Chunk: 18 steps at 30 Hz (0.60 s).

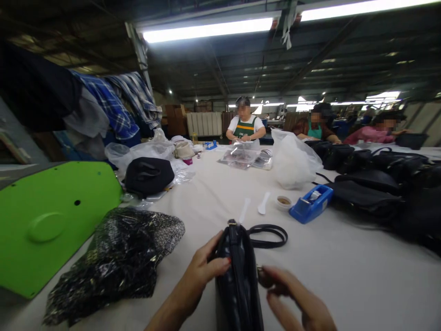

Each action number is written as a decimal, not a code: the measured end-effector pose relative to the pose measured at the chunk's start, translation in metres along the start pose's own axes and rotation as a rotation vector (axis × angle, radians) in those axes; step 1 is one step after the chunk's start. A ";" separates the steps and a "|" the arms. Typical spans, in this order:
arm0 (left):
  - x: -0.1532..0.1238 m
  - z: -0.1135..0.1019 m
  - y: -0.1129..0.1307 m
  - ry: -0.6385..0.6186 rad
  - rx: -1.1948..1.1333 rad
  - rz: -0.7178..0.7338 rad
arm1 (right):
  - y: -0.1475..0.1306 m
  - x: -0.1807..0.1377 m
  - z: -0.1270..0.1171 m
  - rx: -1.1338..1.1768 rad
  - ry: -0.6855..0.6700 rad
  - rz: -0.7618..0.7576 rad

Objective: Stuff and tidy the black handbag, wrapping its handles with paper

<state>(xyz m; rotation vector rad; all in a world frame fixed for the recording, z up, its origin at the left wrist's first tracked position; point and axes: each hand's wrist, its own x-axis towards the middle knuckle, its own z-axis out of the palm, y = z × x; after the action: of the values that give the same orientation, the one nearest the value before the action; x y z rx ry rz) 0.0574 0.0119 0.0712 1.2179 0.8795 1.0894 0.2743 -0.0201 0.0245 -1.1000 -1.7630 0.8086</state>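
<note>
A glossy black handbag (237, 280) stands on the white-covered table in front of me, its narrow top edge facing up. My left hand (198, 276) grips the bag's left side, thumb lying over the top edge. On the bag's right side, my right hand (298, 296) has its fingers closed around a small, roundish, dark metallic piece (264, 277), too blurred to name. Whether that piece is fixed to the bag cannot be seen. Just beyond the bag lies a coiled black strap (272, 236), near the bag's far end with its small metal ring.
Left are a crumpled black patterned plastic bag (117, 257), a green panel (65, 211) and a black pouch (149, 177). Ahead lie a white plastic spoon (263, 203), a small cup (284, 202) and a blue tape dispenser (312, 203). Black bags (372, 188) pile up right. Several people work beyond.
</note>
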 end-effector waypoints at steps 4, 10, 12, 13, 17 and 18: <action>0.010 -0.010 0.013 -0.206 0.030 -0.057 | 0.005 0.066 -0.014 -0.027 0.012 0.042; 0.045 -0.025 0.034 -0.440 0.213 -0.208 | 0.002 0.110 -0.011 0.118 -0.435 0.124; 0.049 -0.025 0.046 -0.469 0.395 -0.242 | 0.000 0.104 -0.010 0.094 -0.495 0.125; 0.048 -0.023 0.052 -0.465 0.499 -0.234 | -0.001 0.100 -0.010 0.065 -0.498 0.120; 0.027 -0.007 0.070 -0.284 0.892 -0.024 | -0.006 0.085 -0.018 -0.105 -0.440 0.052; 0.020 -0.003 0.072 -0.248 0.947 0.022 | -0.008 0.083 -0.020 -0.142 -0.434 0.030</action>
<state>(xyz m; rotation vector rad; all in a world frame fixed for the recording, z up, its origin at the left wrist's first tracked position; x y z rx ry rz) 0.0482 0.0324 0.1421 2.0820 1.2326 0.4857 0.2718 0.0541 0.0675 -1.1025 -2.1959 1.0095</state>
